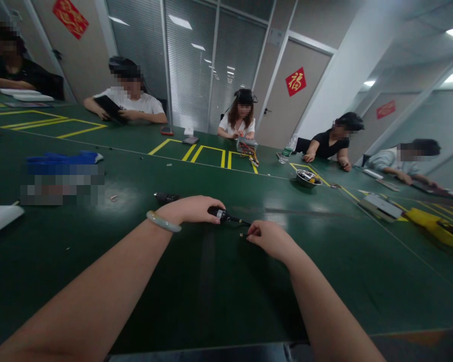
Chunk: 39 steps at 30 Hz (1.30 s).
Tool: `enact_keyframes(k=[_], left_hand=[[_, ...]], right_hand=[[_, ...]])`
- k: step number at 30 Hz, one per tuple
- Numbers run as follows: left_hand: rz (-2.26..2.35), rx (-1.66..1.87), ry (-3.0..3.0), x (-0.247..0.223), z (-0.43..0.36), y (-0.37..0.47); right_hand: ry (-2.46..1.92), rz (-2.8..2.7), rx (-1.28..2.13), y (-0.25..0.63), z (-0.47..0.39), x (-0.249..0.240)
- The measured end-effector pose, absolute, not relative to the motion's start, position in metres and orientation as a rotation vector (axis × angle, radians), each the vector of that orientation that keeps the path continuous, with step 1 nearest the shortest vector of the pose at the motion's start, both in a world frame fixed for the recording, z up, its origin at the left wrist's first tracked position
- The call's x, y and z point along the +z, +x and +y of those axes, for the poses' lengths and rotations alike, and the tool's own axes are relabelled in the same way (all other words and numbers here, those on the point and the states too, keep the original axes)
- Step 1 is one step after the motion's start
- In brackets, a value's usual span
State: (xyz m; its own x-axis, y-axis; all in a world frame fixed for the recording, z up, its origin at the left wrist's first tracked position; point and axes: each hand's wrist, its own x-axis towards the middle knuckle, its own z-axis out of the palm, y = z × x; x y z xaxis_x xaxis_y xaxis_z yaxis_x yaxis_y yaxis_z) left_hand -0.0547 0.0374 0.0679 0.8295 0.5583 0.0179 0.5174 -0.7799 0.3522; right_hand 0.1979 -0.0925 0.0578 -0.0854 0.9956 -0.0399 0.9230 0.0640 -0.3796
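My left hand [202, 207], a pale bangle on its wrist, is closed around a small black device with a white label [221, 214]. From the device's right end a black cable [237, 220] runs to my right hand [266, 236]. There my thumb and fingertips pinch the cable, and a small plug-like tip [242, 235] pokes out to the left of them. Beyond my left wrist lies a black cylindrical thing with a metal end [165, 197], partly hidden by that hand. Both hands are low over the green tabletop [226, 286].
Left stands a blue item [62, 160], partly pixelated, near a white object [2, 218]. Ahead are a metal bowl of small things [308, 178], a plastic bottle [287, 151] and a grey box with coloured wires [246, 146]. A yellow item [436, 229] lies right. Several people sit opposite.
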Motion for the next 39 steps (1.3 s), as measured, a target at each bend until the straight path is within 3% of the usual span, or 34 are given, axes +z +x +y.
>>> enact_keyframes(k=[24,39], left_hand=[[0.910,0.499,2.905,0.053,-0.005,-0.021],[0.921,0.588,2.817,0.039,0.002,-0.016]], right_hand=[[-1.784,-1.825,-0.116,0.203,-0.068,0.049],[-1.743,-2.028,0.031,0.178,-0.070,0.040]])
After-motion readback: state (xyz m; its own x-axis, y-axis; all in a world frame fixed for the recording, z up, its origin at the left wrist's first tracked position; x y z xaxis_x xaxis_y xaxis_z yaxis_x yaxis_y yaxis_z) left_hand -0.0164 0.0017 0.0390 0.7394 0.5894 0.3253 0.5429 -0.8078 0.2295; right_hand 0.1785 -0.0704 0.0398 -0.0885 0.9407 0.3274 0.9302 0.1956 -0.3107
